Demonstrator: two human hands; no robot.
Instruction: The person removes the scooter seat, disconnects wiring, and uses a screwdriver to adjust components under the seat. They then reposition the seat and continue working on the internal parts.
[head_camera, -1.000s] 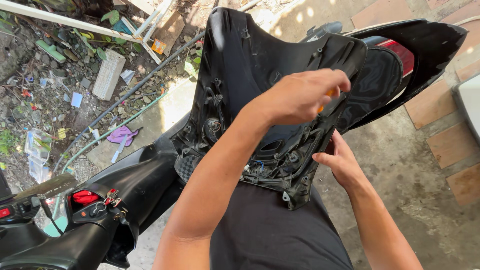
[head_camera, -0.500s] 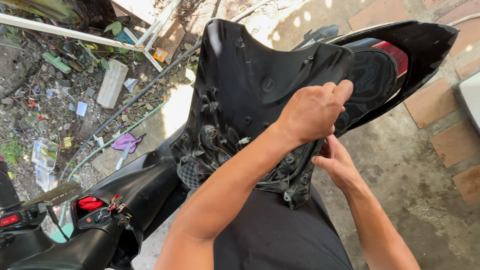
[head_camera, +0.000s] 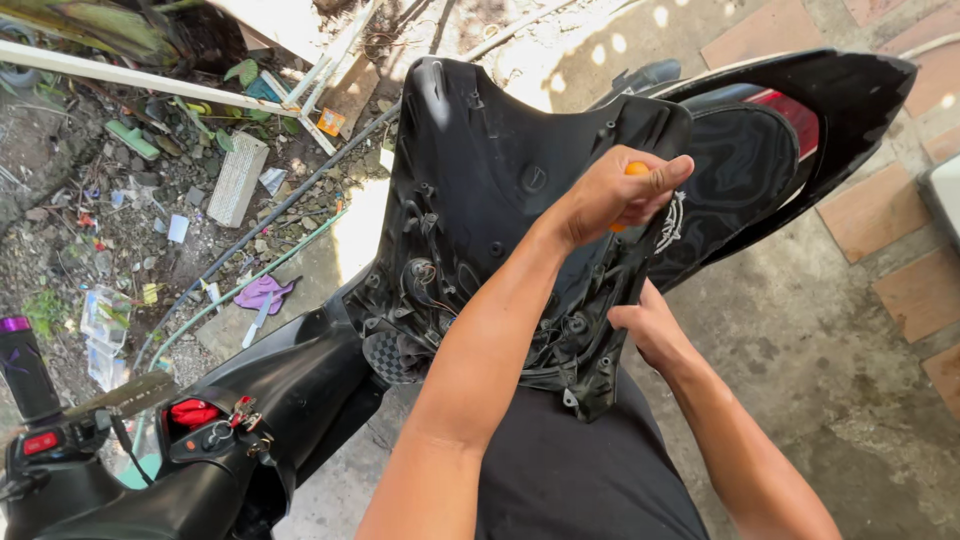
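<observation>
I hold a large black plastic scooter body panel (head_camera: 480, 200) upright over my lap, its ribbed inner side with wires facing me. My left hand (head_camera: 610, 195) is closed around an orange tool handle (head_camera: 636, 170) at the panel's upper right edge; the tool's tip is hidden. Lower down, my right hand (head_camera: 650, 330) grips the panel's right edge, its fingers tucked behind the plastic.
A black scooter seat and tail with a red rear light (head_camera: 770, 100) lie behind the panel. The handlebar with red switches (head_camera: 190, 415) is at lower left. Rubble, a brick (head_camera: 237, 180), hoses and litter cover the ground at left; paving bricks (head_camera: 860, 210) are at right.
The left hand has shifted slightly up and right along the panel, and the orange handle now shows in its fist. The right hand stays on the panel's lower right edge.
</observation>
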